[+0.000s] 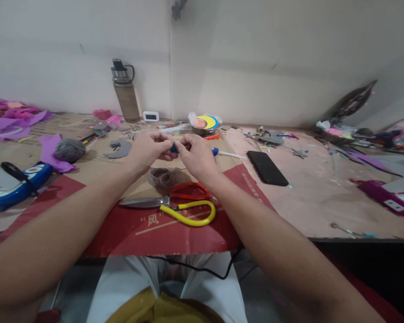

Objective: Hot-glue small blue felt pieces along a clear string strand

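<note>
My left hand and my right hand meet above the middle of the table, fingertips pinched together. Between them shows a small blue piece, mostly hidden by the fingers, so its kind is unclear. A grey strand runs near the right hand toward a small ball of grey-brown yarn just below the hands. Closer to me lies a pair of scissors with one red and one yellow handle loop, blades pointing left. A grey crescent-shaped piece rests left of my left hand.
Red printed board covers the front edge. A black phone lies at right. Behind stand a bottle, a small white clock and a metal bowl. A grey yarn ball and blue device sit left.
</note>
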